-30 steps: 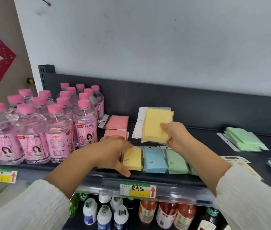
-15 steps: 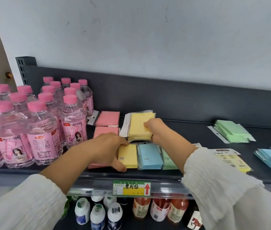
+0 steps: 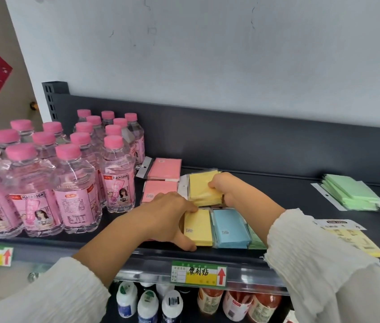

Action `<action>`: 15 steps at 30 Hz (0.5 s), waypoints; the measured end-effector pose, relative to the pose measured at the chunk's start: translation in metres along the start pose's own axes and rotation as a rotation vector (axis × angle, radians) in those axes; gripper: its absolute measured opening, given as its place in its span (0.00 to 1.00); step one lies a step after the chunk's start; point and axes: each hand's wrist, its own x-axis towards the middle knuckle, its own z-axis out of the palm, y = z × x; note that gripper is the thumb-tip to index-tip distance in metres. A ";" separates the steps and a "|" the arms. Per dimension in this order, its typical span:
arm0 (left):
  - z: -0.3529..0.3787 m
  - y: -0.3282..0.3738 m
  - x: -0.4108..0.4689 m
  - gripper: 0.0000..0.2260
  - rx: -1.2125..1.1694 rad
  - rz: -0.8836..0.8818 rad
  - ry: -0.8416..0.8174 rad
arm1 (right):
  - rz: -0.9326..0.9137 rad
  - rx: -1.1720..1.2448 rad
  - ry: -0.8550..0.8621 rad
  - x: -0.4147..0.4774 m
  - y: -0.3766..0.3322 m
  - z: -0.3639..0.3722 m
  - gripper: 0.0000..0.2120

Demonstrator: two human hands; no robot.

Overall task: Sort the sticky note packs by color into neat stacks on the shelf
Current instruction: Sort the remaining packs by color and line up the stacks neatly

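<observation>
Yellow sticky note stack (image 3: pixel 204 188) is held by right hand (image 3: pixel 227 191), fingers curled round its 3 o'clock edge, at 12 o'clock of front yellow pack (image 3: pixel 198 227) on shelf (image 3: pixel 289 201). Left hand (image 3: pixel 165 217) touches that pack's 9 o'clock edge (grip unconfirmed).

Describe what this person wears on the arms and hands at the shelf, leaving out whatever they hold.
Both arms wear long white sleeves of crinkled, lightly textured fabric. The left sleeve and the right sleeve each end in a gathered cuff partway along the forearm. The left hand and the right hand are bare: no gloves, rings or watch show.
</observation>
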 end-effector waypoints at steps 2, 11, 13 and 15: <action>0.002 0.001 0.001 0.41 -0.011 -0.002 0.008 | 0.007 0.008 0.007 -0.001 0.000 -0.002 0.16; -0.007 -0.004 -0.004 0.26 -0.295 -0.084 0.312 | 0.036 0.133 0.023 -0.001 0.006 -0.013 0.16; -0.009 -0.005 0.001 0.21 -0.308 -0.177 0.342 | 0.026 0.180 0.009 0.001 0.009 -0.019 0.16; -0.006 -0.009 0.008 0.19 -0.281 -0.271 0.290 | 0.064 0.278 -0.013 0.001 0.009 -0.024 0.09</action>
